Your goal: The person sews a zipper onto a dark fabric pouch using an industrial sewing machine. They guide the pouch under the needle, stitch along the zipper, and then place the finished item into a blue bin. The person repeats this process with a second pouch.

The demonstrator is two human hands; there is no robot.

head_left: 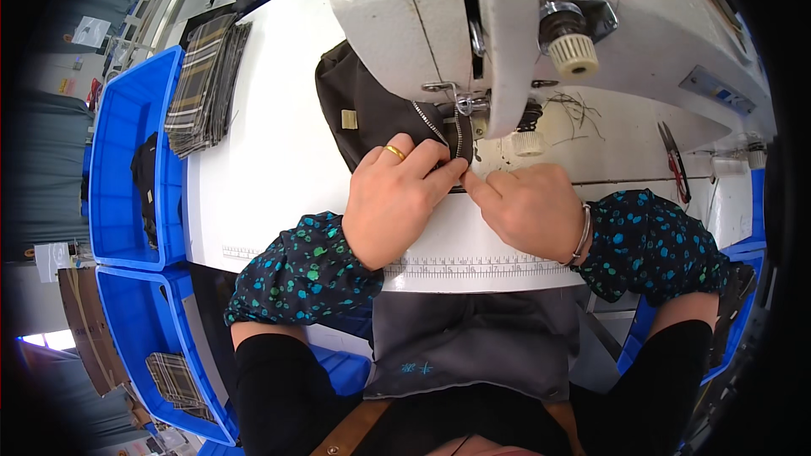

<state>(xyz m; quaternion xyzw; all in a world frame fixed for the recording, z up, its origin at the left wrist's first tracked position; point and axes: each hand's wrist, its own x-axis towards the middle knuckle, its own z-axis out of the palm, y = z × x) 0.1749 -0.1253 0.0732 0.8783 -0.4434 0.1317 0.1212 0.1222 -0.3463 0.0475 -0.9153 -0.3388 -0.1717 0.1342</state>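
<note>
Brown cloth [376,114] is lying on the white table [270,177], its right part reaching beneath the head of your machine [511,38]. A zip [429,121] is curving along that part, and a pale tag [349,120] is showing near the left edge. Your left hand [393,198], wearing a ring [394,152], is resting over the near edge, its fingers bending onto the cloth beside the zip. Your right hand [528,207] is coming in from the other side: its index finger is reaching the near right corner, close to your left fingertips, while the others are curling under. Whether either hand is pinching the cloth or only pressing it, I cannot tell.

A ruler [473,268] is running along the table's near edge. Loose threads [578,110] are lying right of the needle area, and scissors [673,156] are sitting farther right. On your left, plaid pieces [207,76] are stacking up beside the upper blue bin [112,160], which is holding dark fabric [145,186].
</note>
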